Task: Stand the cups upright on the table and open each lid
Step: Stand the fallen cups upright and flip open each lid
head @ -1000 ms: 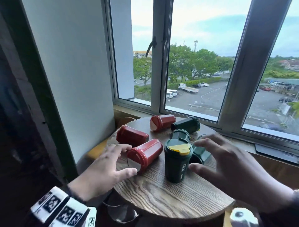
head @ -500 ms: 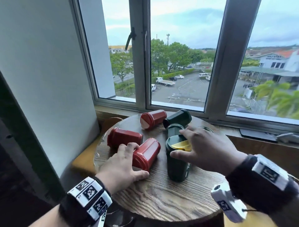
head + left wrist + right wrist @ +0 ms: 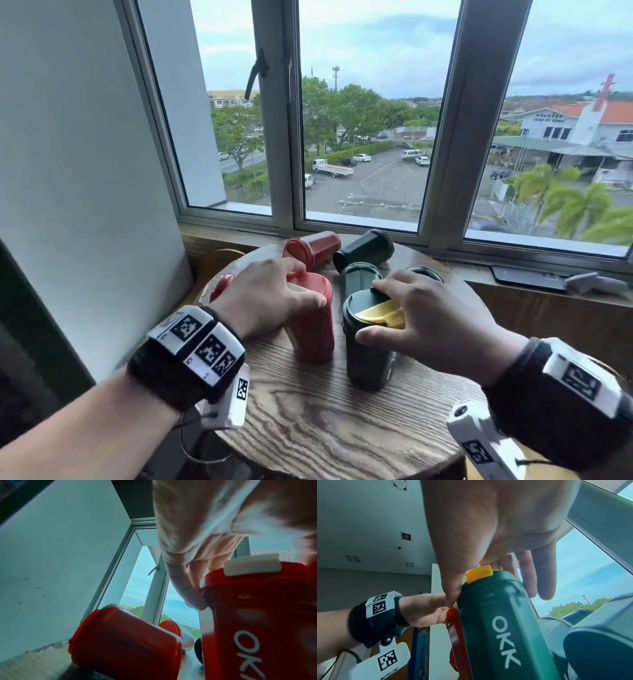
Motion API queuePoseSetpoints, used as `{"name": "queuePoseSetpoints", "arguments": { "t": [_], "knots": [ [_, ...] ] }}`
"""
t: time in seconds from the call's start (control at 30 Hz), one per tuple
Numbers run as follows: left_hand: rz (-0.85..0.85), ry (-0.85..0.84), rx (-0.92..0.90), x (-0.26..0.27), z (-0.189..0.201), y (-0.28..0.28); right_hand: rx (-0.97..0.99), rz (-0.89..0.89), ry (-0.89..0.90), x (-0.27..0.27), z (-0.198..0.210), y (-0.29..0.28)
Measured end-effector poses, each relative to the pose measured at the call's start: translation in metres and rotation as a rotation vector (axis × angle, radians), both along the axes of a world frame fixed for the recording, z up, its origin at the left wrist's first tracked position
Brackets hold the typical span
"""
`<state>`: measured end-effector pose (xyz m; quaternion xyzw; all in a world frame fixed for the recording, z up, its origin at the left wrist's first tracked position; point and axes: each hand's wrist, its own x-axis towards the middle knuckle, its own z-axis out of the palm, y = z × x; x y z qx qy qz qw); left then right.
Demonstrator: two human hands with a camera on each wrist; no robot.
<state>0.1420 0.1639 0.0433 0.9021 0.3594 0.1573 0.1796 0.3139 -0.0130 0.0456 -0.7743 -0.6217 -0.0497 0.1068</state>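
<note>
An upright red cup (image 3: 311, 337) stands on the round wooden table (image 3: 325, 428); my left hand (image 3: 303, 286) grips its lid from above. The left wrist view shows my fingers (image 3: 192, 588) curled round the lid rim beside a white flap (image 3: 252, 566). To its right stands an upright green cup (image 3: 368, 359) with a yellow flap (image 3: 378, 313) on its lid. My right hand (image 3: 383, 310) holds that lid, thumb (image 3: 452, 595) on the near side and fingers on the far side. Several other red and green cups lie on their sides behind.
One red cup (image 3: 313, 246) and one green cup (image 3: 364, 248) lie at the table's back edge by the window sill. Another red cup (image 3: 123, 639) lies left of my left hand, with more green cups (image 3: 359, 277) behind the right hand. A wall stands close on the left.
My left hand has taken the red cup that lay on its side and stood it up. My right hand has come down onto the green cup's lid.
</note>
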Motion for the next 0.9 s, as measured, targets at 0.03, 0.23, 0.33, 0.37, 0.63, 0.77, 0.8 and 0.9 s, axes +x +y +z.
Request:
{"name": "queuePoseSetpoints", "arguments": {
  "t": [0.03,0.23,0.33,0.37,0.63,0.77,0.8,0.9],
  "knots": [
    [-0.009,0.014,0.004,0.004,0.000,0.000,0.021,0.012,0.038,0.003,0.000,-0.001],
    [-0.050,0.004,0.003,0.011,-0.007,0.002,0.182,0.012,0.323,0.064,0.016,-0.006],
    [-0.039,-0.016,-0.020,0.014,-0.010,0.004,0.084,0.022,0.253,0.105,0.026,0.012],
    [-0.032,-0.021,-0.027,0.014,-0.010,0.004,0.017,0.028,0.209,0.115,0.026,0.020],
    [0.013,-0.075,-0.090,0.013,-0.017,0.009,-0.407,0.090,-0.056,0.123,0.015,0.117],
    [0.018,-0.083,-0.092,0.013,-0.019,0.009,-0.524,0.113,-0.048,0.118,0.006,0.154],
    [0.020,-0.086,-0.093,0.013,-0.019,0.009,-0.564,0.107,0.006,0.118,0.003,0.160],
    [0.010,-0.088,-0.083,0.013,-0.020,0.010,-0.638,0.081,0.154,0.118,-0.004,0.170]
  ]
}}
